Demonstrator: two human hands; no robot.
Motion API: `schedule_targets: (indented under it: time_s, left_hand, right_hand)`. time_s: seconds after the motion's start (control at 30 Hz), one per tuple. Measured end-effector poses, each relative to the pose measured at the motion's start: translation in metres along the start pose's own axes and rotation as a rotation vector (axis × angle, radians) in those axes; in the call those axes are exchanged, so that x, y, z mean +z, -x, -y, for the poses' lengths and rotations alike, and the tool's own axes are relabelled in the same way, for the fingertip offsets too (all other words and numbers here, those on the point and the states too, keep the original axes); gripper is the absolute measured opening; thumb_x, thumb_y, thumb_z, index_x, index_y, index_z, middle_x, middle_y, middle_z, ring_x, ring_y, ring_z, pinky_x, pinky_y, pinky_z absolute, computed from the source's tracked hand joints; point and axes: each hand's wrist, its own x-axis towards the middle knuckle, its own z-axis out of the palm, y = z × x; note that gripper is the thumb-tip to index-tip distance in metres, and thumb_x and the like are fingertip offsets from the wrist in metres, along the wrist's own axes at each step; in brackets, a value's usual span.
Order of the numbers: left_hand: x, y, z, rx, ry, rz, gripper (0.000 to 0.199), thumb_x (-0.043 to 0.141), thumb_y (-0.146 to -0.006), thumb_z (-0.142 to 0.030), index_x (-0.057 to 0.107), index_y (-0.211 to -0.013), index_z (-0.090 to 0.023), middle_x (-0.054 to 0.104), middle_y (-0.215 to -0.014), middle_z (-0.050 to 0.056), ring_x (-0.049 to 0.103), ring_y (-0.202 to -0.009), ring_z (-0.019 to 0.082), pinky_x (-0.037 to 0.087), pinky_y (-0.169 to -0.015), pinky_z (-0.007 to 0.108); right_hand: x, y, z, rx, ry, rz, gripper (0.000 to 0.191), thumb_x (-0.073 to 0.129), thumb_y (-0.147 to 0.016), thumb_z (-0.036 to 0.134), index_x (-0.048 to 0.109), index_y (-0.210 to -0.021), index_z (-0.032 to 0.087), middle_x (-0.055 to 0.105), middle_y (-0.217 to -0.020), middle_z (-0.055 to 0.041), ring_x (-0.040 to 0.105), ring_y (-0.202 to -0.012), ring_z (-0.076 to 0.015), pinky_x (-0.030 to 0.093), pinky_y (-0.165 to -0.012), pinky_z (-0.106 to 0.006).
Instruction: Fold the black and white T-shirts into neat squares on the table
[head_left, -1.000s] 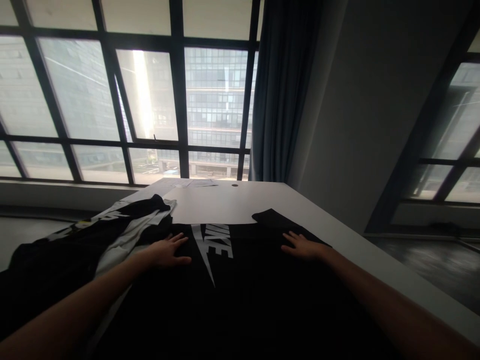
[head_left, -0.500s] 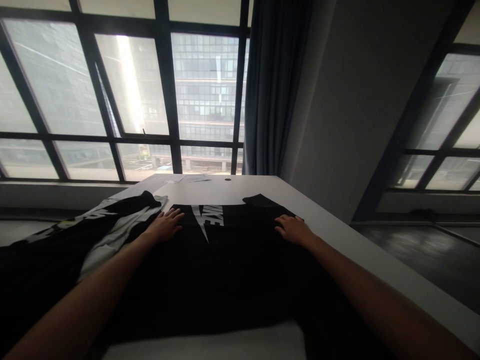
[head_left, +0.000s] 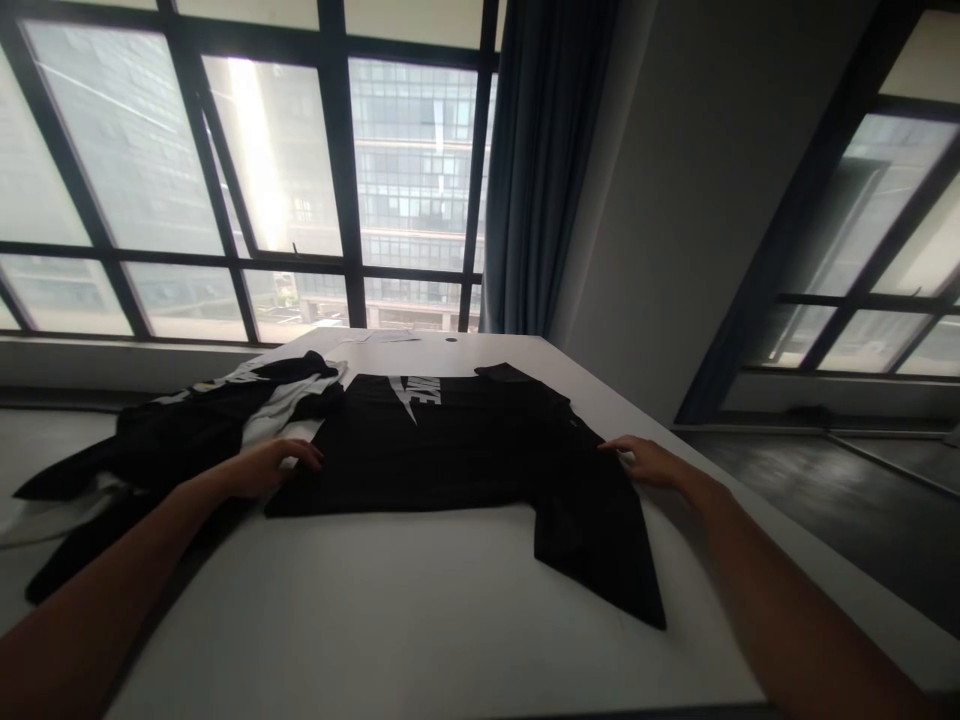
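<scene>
A black shirt with a white logo and letters lies spread on the white table, one sleeve pointing toward me at the right. At its left edge, my left hand has thumb and fingers closed on the dark cloth. My right hand touches the shirt's right edge with fingertips pinched together on the fabric.
Left of the shirt lies a crumpled heap of black and white clothes. Papers and a small round hole are at the table's far end. Beyond stand large windows, a blue curtain and a grey pillar.
Both hands have come nearer to me and farther apart, from flat on the shirt's far part to its side edges. The shirt's near edge now lies farther back, with more table showing.
</scene>
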Motion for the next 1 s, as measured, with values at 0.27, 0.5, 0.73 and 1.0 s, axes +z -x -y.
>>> schedule_targets:
  time_s: [0.27,0.5,0.73,1.0]
  left_hand:
    - [0.002,0.010,-0.004,-0.015,0.051,-0.027,0.034,0.058,-0.076,-0.042,0.076,-0.097,-0.023,0.064,-0.132,0.010,0.058,-0.122,0.030,0.042,-0.107,0.042]
    - [0.001,0.007,-0.009,0.030,0.123,-0.117,0.033,0.058,-0.080,-0.051,0.075,-0.085,-0.023,0.069,-0.124,0.009,0.057,-0.124,0.030,0.039,-0.110,0.041]
    - [-0.005,0.011,-0.023,-0.076,0.175,-0.074,0.030,0.060,-0.072,-0.044,0.076,-0.086,-0.023,0.077,-0.097,0.004,0.067,-0.100,0.027,0.049,-0.093,0.034]
    - [0.003,-0.001,-0.018,-0.268,0.531,-0.061,0.030,0.065,-0.059,-0.043,0.064,-0.076,-0.019,0.058,-0.058,-0.002,0.052,-0.051,0.016,0.042,-0.049,0.026]
  right_hand:
    - [-0.010,0.013,0.021,0.002,-0.092,0.193,0.053,0.074,-0.054,0.018,0.077,-0.107,0.025,0.047,-0.149,-0.0094,0.040,-0.137,-0.0393,0.037,-0.110,-0.048]
    - [-0.011,0.011,0.042,-0.210,-0.319,0.209,0.045,0.066,-0.074,0.058,0.077,-0.092,0.018,0.067,-0.123,-0.0134,0.050,-0.129,-0.0355,0.039,-0.107,-0.045]
    - [-0.015,0.019,0.033,-0.066,-0.334,0.200,0.066,0.061,-0.066,0.078,0.074,-0.080,0.015,0.072,-0.083,-0.0079,0.064,-0.087,-0.0282,0.049,-0.078,-0.036]
    - [-0.009,0.001,0.006,0.107,-0.267,0.053,0.042,0.064,-0.073,0.055,0.076,-0.079,0.015,0.073,-0.083,-0.0099,0.067,-0.082,-0.0260,0.050,-0.073,-0.033]
